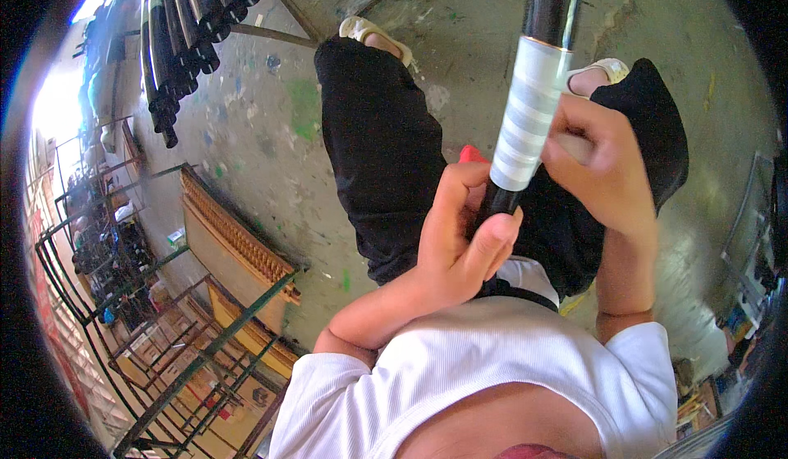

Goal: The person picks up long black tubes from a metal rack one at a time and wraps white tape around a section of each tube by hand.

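A thick black rod (550, 12) with thin gold rings rises steeply in front of my body. White and silver bands wrap part of it (525, 106), above its bare black lower end. My left hand (464, 242) is closed around that lower end, its thumb along the near side. Beside the banded wrap, my right hand (603, 159) has its fingers curled, with the tips at the wrap's right edge. What those fingertips pinch is hidden and slightly blurred. Behind my left hand a small red patch (470, 154) shows; its kind is unclear.
Several black tubes (185, 36) lie bundled on a metal frame (275, 34) at the upper left. A dark metal rack (201, 340) and a notched wooden board (238, 225) stand at left. The paint-spotted grey floor (287, 164) spreads around my legs. Clutter lines the right edge.
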The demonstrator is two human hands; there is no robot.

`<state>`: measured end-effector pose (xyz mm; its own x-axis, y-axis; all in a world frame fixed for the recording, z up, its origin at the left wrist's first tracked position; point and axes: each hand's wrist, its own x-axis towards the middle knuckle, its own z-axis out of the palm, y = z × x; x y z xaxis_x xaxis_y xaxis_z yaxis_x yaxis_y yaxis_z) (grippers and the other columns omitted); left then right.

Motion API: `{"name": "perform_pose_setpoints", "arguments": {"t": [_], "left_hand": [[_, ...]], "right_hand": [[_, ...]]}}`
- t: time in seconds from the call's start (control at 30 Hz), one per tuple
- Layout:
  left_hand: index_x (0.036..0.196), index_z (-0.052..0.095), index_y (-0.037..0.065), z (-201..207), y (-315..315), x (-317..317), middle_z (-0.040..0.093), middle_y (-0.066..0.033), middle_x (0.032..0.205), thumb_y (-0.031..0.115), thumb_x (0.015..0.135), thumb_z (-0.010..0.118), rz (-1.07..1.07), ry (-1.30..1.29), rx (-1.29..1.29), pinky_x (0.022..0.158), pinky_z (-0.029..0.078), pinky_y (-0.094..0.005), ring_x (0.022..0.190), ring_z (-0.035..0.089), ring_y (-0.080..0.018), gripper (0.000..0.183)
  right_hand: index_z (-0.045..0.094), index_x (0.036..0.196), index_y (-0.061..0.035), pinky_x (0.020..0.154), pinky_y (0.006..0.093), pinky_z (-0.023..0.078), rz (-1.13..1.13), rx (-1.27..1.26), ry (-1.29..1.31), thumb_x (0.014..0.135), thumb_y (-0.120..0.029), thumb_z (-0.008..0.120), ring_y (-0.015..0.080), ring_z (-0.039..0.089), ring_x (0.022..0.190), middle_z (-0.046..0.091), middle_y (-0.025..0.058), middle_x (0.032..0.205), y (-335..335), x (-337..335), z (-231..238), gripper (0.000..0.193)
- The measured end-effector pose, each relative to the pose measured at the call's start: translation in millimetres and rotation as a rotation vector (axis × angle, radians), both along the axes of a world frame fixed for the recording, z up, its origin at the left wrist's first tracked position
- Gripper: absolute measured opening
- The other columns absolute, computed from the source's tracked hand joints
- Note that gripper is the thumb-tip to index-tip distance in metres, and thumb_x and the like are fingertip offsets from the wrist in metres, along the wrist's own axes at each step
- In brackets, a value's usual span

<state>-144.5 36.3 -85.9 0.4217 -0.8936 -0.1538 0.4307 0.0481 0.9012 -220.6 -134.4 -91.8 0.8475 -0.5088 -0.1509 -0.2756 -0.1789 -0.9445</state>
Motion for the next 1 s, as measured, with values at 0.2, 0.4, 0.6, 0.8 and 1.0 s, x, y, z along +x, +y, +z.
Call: {"name": "perform_pose_setpoints", "arguments": {"t": [0.2, 0.4, 0.6, 0.8, 1.0], "left_hand": [[0.113, 0.030, 0.003, 1, -2, 9, 0.050, -0.0084, 0.074, 0.030, 0.089, 0.056, 0.027, -0.019, 0.039, 0.038, 0.037, -0.0208, 0.041, 0.045, -0.0090, 0.045], [0.103, 0.042, -0.003, 6, -6, 5, 0.055, -0.0098, 0.072, 0.027, 0.086, 0.060, 0.012, -0.216, 0.146, 0.042, 0.042, -0.0218, 0.047, 0.052, -0.0112, 0.039], [0.114, 0.042, -0.013, -2, -11, 20, 0.053, -0.0092, 0.065, 0.045, 0.091, 0.045, -0.293, 0.526, -0.167, 0.036, 0.036, -0.0201, 0.038, 0.047, -0.0101, 0.063], [0.116, 0.039, -0.016, 3, -16, 35, 0.052, -0.0092, 0.062, 0.047, 0.091, 0.042, -0.301, 0.720, -0.245, 0.031, 0.035, -0.0203, 0.033, 0.045, -0.0100, 0.067], [0.128, 0.032, -0.002, 52, -16, 90, 0.053, -0.0079, 0.084, 0.020, 0.090, 0.052, -0.049, 0.055, -0.130, 0.042, 0.038, -0.0195, 0.047, 0.050, -0.0089, 0.048]], "right_hand": [[0.061, 0.099, -0.0015, 0.066, 0.0250, 0.044, -0.137, 0.384, -0.003, 0.079, -0.022, 0.059, 0.0093, 0.056, 0.079, 0.063, 0.0026, 0.086, -13, -6, -40, 0.028], [0.064, 0.103, -0.0022, 0.082, 0.0272, 0.045, 0.289, 0.422, -0.402, 0.070, -0.011, 0.071, 0.0146, 0.058, 0.096, 0.064, 0.0067, 0.101, 0, 14, -5, 0.035], [0.066, 0.089, -0.0010, 0.071, 0.0255, 0.048, 0.099, 0.704, -0.440, 0.078, -0.016, 0.066, 0.0126, 0.061, 0.077, 0.066, 0.0054, 0.084, -2, 21, -25, 0.019], [0.066, 0.080, -0.0003, 0.053, 0.0228, 0.034, 0.083, 0.323, -0.037, 0.085, -0.023, 0.057, 0.0051, 0.043, 0.061, 0.048, -0.0067, 0.063, -25, 38, -31, 0.025], [0.068, 0.078, -0.0027, 0.051, 0.0232, 0.031, 0.112, 0.072, 0.079, 0.085, -0.025, 0.057, 0.0057, 0.042, 0.058, 0.050, -0.0039, 0.060, -58, 55, -7, 0.026]]}}
